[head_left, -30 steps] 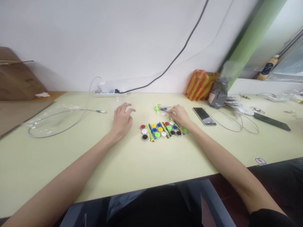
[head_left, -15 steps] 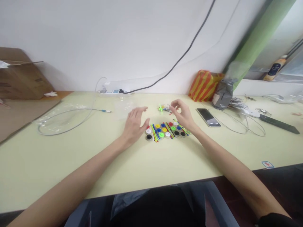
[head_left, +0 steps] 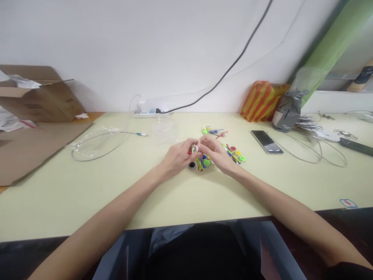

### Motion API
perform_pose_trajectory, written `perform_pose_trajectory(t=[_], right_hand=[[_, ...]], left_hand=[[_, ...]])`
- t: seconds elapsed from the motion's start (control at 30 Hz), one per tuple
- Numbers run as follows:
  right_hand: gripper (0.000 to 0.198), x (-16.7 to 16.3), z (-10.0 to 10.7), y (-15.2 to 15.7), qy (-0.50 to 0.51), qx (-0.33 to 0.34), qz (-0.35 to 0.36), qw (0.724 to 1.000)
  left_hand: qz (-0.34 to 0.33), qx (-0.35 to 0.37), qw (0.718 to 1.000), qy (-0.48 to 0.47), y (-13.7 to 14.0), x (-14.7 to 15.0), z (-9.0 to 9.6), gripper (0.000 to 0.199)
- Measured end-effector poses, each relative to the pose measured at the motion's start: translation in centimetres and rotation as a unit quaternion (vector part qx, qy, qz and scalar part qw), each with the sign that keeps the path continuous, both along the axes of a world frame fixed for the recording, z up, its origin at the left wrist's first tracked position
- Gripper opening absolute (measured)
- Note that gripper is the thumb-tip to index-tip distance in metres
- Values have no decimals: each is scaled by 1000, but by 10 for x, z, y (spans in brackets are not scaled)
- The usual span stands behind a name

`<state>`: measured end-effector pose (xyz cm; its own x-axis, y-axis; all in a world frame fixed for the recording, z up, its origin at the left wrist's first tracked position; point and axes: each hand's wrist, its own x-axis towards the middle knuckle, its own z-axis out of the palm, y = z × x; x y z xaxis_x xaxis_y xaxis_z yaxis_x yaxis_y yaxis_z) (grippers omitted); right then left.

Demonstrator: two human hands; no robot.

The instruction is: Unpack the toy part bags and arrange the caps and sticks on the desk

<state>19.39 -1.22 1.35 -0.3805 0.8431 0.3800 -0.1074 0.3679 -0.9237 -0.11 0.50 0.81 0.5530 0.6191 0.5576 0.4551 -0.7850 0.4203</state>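
Observation:
My left hand (head_left: 175,158) and my right hand (head_left: 218,156) meet above the middle of the desk, fingertips pinched together. Between them is a small white piece (head_left: 195,148), mostly covered by fingers; its kind is too small to make out. Both hands are closed on it. Below them lie round coloured pieces in clear cases, among them a black one (head_left: 192,165) and a green one (head_left: 206,162). Thin coloured plastic sticks (head_left: 199,165) lie between these, and my right hand hides part of the rows. Just behind, a loose pile of small coloured plastic parts (head_left: 214,132) rests on the desk.
A phone (head_left: 266,142) and a thin cable (head_left: 320,155) lie to the right. Behind stand a striped bag (head_left: 260,102) and a grey bag (head_left: 287,111). Leftward are a coiled cable (head_left: 87,159), a power strip (head_left: 151,114) and an open cardboard box (head_left: 43,103).
My right hand has come from the loose pile toward me and left, and my left hand has closed in to meet it at the white piece. The view has shifted slightly left.

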Motion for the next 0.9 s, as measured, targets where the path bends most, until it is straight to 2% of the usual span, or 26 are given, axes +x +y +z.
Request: perform_pose_trajectory(t=[0.13,0.27,0.47,0.57,0.7,0.9], right_hand=[[32,-1,-1,-3,6,-19,21,1000],[34,-1,1,-4,11,-47,61,997],[36,-2,4,-11,60,-94,133,985],[35,-4,5,-14,61,-105,144,982],[36,-4,8,-13,95,-112,90,985],[31,4,10,-5,156,-97,-67,981]], left_hand=[[-17,17,999,25,-1,1,2,16],[-19,-3,1000,13,-5,5,-1,15],[18,12,999,-48,-4,3,-1,14],[24,19,999,-28,-1,-1,-2,8],[21,-14,999,-31,-1,2,-3,12],[-46,-107,988,-101,-14,12,9,18]])
